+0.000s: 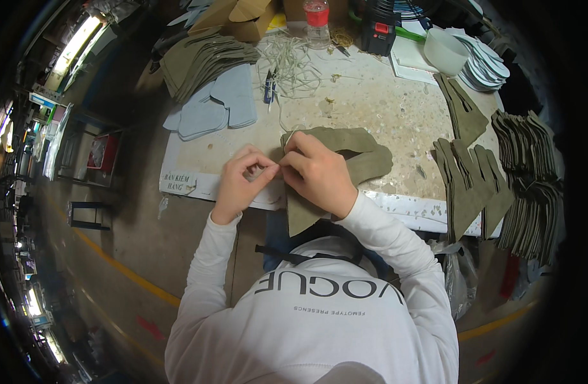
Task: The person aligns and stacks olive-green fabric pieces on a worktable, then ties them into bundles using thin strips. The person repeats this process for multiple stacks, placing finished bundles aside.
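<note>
Head view: the olive suede piece [345, 157] lies at the near edge of the table [383, 109], partly hanging over it. Stacks of like pieces [476, 182] wait at right, so much seems left. Left hand [243, 179] and right hand [316, 173] meet at its left edge, fingertips pinching something too small to tell, wrists raised, elbows bent inward.

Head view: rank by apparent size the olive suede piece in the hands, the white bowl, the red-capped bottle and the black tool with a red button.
1. olive suede piece, clearly largest.
2. white bowl.
3. black tool and red-capped bottle look alike; both sit far off near the rim, so unranked.
</note>
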`<state>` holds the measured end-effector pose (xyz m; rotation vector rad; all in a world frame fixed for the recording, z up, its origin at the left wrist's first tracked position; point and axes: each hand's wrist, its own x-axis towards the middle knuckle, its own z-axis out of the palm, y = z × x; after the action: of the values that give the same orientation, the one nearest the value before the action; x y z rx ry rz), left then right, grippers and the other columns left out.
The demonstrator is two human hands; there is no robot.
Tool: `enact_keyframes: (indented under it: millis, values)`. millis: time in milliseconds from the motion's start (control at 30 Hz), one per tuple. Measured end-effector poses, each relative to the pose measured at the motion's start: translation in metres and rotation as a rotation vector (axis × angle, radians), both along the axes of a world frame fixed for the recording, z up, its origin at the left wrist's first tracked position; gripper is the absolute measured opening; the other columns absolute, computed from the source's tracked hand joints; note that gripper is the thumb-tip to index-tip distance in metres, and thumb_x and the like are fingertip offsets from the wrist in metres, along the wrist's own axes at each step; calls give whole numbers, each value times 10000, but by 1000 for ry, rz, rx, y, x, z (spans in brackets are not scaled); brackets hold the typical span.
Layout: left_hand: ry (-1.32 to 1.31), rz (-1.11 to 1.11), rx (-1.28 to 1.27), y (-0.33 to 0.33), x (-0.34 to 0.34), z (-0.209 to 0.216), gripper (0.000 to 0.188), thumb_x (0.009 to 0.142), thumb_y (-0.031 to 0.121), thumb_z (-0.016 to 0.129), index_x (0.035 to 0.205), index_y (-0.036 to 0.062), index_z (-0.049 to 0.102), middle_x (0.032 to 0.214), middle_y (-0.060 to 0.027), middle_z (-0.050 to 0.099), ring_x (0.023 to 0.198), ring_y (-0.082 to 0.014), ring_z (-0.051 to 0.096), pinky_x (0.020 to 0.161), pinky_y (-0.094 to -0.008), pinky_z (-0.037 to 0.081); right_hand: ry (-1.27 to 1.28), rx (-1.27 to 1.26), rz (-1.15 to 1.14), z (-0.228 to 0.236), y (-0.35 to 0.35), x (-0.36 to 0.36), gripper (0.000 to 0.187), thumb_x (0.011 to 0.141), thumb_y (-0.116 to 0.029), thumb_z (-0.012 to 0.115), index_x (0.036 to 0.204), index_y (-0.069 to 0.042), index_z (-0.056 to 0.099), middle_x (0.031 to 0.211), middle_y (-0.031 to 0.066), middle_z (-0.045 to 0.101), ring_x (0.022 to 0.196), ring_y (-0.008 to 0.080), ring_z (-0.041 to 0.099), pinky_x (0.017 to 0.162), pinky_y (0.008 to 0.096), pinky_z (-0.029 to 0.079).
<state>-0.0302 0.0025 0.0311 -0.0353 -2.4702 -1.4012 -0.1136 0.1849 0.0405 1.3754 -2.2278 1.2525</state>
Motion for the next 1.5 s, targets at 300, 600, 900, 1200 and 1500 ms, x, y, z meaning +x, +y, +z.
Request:
enact_keyframes:
  millis: [300, 600, 900, 1200, 1500]
  values:
    - [41, 66, -101, 10, 2, 6, 64, 819, 95, 740, 862, 57, 711, 781, -9, 578, 726, -130, 511, 678, -302, 416, -45, -31, -32, -3, 1, 1, 106, 769, -64, 685, 813, -23, 597, 900, 86, 532, 845, 276, 588, 665, 388, 509]
    - [-586, -121, 767, -3, 8, -2, 204, 950, 253, 647, 983, 55, 682, 849, 75, 595, 732, -30, 448, 673, -196, 355, -138, -19, 98, 6, 14, 2, 127, 773, -93, 708, 821, -37, 604, 879, 83, 531, 835, 273, 580, 651, 388, 509]
    - [-439, -164, 1124, 8, 6, -23, 186, 968, 247, 619, 1028, 77, 667, 886, 70, 600, 754, -24, 448, 662, -198, 350, -36, -51, -76, 2, 4, 12, 177, 759, -116, 724, 828, -51, 575, 885, 56, 519, 822, 239, 579, 590, 342, 508]
    - [55, 122, 306, 19, 5, -29, 137, 943, 137, 646, 917, 3, 651, 863, 9, 570, 760, -81, 502, 719, -212, 389, -153, -83, 41, 1, 5, 4, 146, 758, 3, 691, 801, -27, 555, 874, 78, 565, 781, 280, 584, 657, 327, 483]
    - [160, -138, 657, 20, 3, -42, 182, 995, 156, 544, 860, 40, 506, 872, -64, 538, 782, -138, 503, 760, -258, 404, -659, -140, 193, -1, 9, -8, 94, 877, 21, 602, 853, 6, 513, 810, 90, 645, 708, 173, 574, 688, 283, 475]
